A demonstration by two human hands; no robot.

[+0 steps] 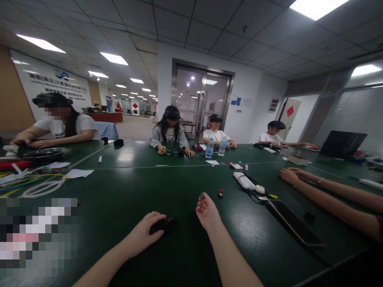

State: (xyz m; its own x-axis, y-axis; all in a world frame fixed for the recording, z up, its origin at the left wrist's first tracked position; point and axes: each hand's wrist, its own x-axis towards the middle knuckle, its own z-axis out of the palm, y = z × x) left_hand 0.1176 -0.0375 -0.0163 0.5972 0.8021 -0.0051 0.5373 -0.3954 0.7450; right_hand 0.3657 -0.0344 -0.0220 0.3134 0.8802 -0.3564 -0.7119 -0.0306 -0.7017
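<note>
Clock read from the wearer's seat, 12 straight ahead. Left hand [151,231] was at 11, thumb and fingers set narrow around the near end of a black block [170,223]; block sat low over the green table [125,203], between 11 and 12. Right hand [208,211] was just past 12, fingers curled, pinching a small piece [202,195] at the tips; too small for me to identify.

I had a red-and-black bit [220,194] just beyond, between 12 and 1, touching neither hand. Dark slab [295,223] lay flat at 2. White power strip [243,180] was at 1, with a neighbour's hands [289,175] past it, between 1 and 2. Loose cables [43,189] at 10.

Farther out: two water bottles [210,150] upright at 12, people in dark headgear seated along the far side, double glass doors [188,95] behind.
</note>
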